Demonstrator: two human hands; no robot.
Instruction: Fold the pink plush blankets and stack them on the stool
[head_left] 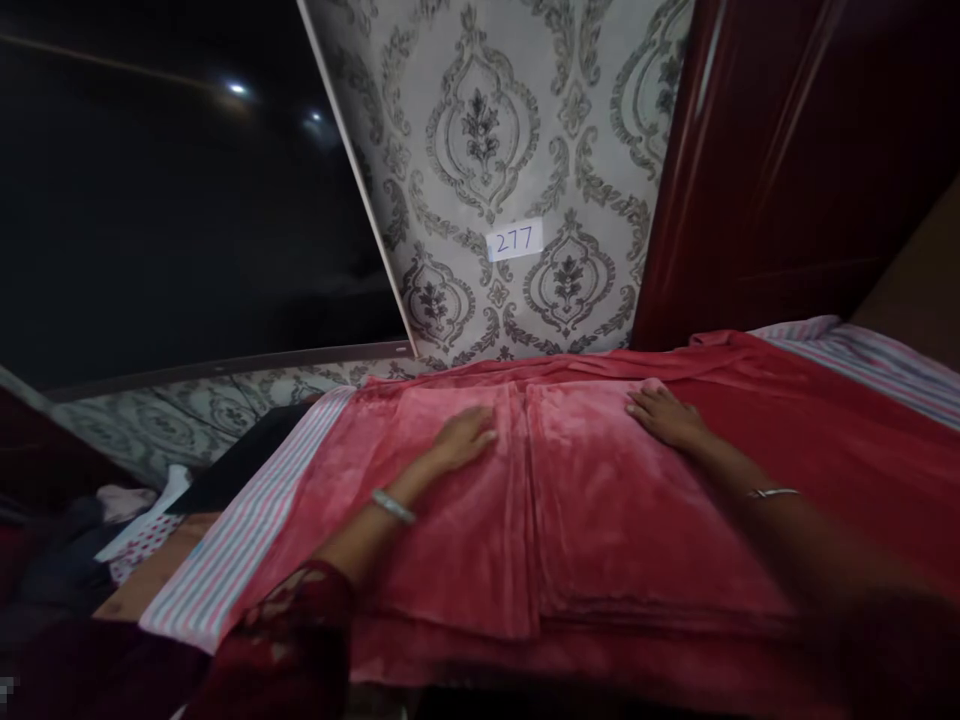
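A red plush blanket [600, 500] lies in front of me, folded into two flat stacks of layers with a narrow gap between them. On top of the left stack rests my left hand [466, 438], palm down, its fingers stretched out toward the gap and slightly blurred. My right hand [666, 415] lies flat near the far right corner of the right stack, fingers spread on the cloth. Neither hand grips anything. More red cloth [810, 440] spreads under and to the right of the stacks.
A striped sheet [247, 530] shows at the left and the far right. Behind stand a dark television-like screen [187, 220], patterned wallpaper [480, 130] with a paper label "277" [515, 240], and a dark red glossy panel [765, 150]. Clothes [67, 560] are heaped at the lower left.
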